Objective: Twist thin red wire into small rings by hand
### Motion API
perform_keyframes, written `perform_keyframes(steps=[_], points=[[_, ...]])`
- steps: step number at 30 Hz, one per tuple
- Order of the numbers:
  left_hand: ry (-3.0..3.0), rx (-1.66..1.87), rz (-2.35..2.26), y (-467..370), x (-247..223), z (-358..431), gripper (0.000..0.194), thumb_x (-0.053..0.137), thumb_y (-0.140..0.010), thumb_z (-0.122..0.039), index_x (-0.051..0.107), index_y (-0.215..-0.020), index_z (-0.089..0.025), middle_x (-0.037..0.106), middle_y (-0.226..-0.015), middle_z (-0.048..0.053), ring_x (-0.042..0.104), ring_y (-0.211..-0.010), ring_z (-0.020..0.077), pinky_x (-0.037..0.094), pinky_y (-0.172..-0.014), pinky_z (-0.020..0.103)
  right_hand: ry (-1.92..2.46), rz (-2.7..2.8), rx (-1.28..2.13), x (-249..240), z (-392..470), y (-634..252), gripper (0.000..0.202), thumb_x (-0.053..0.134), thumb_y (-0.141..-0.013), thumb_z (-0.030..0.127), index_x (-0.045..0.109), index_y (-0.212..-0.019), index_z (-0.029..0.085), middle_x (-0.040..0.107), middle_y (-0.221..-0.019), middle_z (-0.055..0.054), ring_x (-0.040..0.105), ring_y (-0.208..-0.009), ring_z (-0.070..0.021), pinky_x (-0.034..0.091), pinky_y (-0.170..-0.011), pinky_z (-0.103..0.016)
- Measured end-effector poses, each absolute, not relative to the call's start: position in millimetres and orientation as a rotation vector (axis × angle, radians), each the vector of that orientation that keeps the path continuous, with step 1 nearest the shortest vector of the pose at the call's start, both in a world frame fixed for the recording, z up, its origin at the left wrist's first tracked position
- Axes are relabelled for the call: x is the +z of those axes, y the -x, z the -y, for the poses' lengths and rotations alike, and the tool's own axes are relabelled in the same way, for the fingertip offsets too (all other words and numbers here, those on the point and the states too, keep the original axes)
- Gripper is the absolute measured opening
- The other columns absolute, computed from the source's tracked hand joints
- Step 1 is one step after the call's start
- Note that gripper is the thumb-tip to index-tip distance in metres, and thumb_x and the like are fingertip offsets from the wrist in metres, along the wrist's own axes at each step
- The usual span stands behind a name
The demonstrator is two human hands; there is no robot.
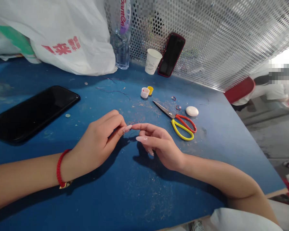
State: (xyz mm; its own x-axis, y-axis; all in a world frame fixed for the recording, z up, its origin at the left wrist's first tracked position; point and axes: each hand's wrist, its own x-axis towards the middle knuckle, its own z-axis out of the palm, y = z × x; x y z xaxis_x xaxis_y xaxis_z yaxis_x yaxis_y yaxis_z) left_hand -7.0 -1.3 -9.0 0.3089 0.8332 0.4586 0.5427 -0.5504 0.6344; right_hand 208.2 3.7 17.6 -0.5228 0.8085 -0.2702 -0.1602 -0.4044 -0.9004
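My left hand (100,139) is closed in a pinch, thumb against index finger. A faint reddish thread (134,123) shows at its fingertips; its full length is hard to make out. My right hand (160,141) has its index fingertip touching the left fingertips, while its thumb stays apart from that finger. Scissors (171,116) with one red and one yellow handle lie beyond my right hand, blades slightly parted. Close to them are two small dark red thread rings (178,107) and a white oval object (192,111).
Small white (144,93) and yellow (150,90) cups stand ahead. A black phone (36,112) lies left. At the mesh panel (207,38) are a plastic bag (79,29), bottle (122,48), paper cup (153,61) and leaning phone (171,55). The blue table's edge is right.
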Motion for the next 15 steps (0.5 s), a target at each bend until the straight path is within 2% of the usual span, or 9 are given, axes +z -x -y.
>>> perform_keyframes(steps=[10,15], points=[[-2.367,1.102,-1.145,6.0,-11.5,5.2,0.024,0.046,-0.109,-0.013,0.052,-0.089,-0.022,0.053,-0.085,0.0,0.052,-0.074,0.0185,0.04,-0.067,0.034,0.999,1.281,1.928,14.4,-6.9,-207.1,0.025,0.078,-0.091,0.034,0.068,-0.107,0.018,0.05,-0.065,0.011,0.038,-0.049,-0.0052,0.036,-0.044,-0.02],[-2.374,1.072,-1.137,5.8,-15.5,8.1,0.026,0.047,-0.112,-0.019,0.052,-0.087,-0.022,0.053,-0.084,0.0,0.051,-0.073,0.0193,0.039,-0.068,0.036,1.036,1.33,1.921,14.5,-9.9,-207.3,0.04,0.084,-0.087,0.051,0.065,-0.1,0.018,0.055,-0.075,0.009,0.043,-0.051,-0.0039,0.037,-0.042,-0.019]])
